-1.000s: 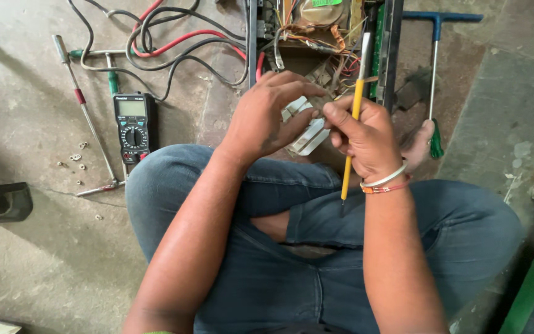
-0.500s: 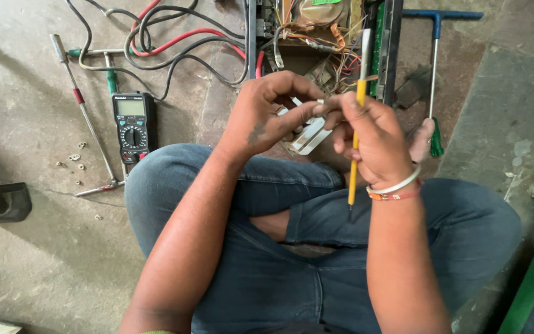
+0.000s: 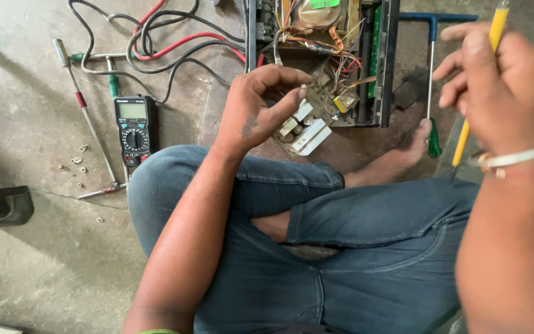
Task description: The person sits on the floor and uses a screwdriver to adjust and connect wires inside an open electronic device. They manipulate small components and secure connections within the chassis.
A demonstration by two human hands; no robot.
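left hand: raised over the knee, fingers curled, thumb and forefinger pressed together at the tips; what they pinch is too small to tell.
right hand: up at the right edge, fist wrapped around the yellow tool, tip pointing down.
open unit: on the floor at the top edge, wires and boards showing, just beyond the left hand.
meter: on the floor left of the knee, beside small screws.
leads: tangled, top left.
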